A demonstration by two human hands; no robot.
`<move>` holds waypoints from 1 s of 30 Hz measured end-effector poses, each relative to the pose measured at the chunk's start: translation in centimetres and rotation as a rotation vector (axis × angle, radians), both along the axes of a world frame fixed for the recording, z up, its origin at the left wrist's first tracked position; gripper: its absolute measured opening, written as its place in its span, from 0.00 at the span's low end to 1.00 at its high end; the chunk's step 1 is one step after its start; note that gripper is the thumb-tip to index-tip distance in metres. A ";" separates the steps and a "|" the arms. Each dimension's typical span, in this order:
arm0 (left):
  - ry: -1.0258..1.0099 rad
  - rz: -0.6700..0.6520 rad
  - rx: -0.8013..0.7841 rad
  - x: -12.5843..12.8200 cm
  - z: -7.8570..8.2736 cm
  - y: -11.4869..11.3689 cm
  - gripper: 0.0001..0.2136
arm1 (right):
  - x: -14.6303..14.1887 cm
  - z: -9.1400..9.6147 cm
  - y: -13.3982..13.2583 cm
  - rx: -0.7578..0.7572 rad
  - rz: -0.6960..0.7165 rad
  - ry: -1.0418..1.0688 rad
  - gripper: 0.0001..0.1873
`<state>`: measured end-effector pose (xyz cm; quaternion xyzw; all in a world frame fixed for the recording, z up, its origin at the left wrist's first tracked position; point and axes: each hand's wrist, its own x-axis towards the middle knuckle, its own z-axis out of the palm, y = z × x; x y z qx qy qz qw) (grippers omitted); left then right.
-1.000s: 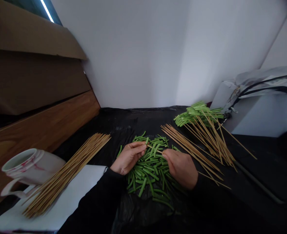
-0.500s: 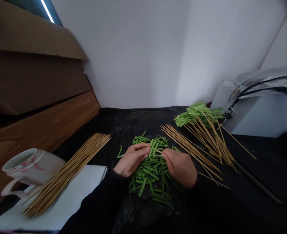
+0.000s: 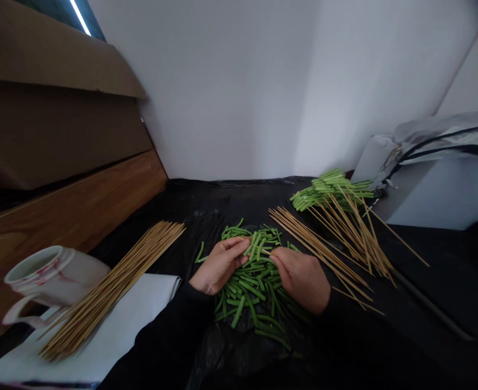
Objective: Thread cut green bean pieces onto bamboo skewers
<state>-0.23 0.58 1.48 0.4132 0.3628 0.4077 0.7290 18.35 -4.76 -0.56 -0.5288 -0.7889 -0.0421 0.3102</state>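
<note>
My right hand (image 3: 303, 275) is closed round a thin wooden skewer (image 3: 265, 252), its fingers a little right of the green pieces on it. Several short green bean pieces (image 3: 257, 245) sit crosswise on this skewer, side by side. My left hand (image 3: 221, 264) pinches at the skewer's other end, thumb and forefinger against the leftmost bean piece; its other fingers are curled and partly hidden. Beneath both hands spreads a loose heap of cut green bean pieces (image 3: 245, 292) on black plastic sheeting (image 3: 223, 200).
Bare skewers (image 3: 318, 249) lie right of the heap. Behind them, bean-loaded skewers (image 3: 330, 189) are stacked by a pale box (image 3: 421, 189) with black cables. To the left, a skewer bundle (image 3: 112, 292) leans across a white mug (image 3: 56, 276) above a white sheet (image 3: 141, 309). A cardboard box (image 3: 60, 124) stands behind.
The leftmost bean piece now sits between my left thumb and finger, close against the others on the skewer. Both hands have barely moved; the view has shifted slightly.
</note>
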 end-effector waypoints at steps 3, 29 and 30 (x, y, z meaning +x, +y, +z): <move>0.025 0.025 0.011 0.1 -0.1 0.0 0.11 | 0.0 0.0 0.0 -0.006 0.001 -0.011 0.15; 0.093 0.076 0.079 0.3 -0.4 0.1 0.10 | 0.1 0.3 -0.1 -0.031 0.006 -0.008 0.15; 0.083 0.070 0.078 0.2 -0.4 0.1 0.10 | 0.1 0.3 -0.1 -0.024 -0.002 -0.007 0.15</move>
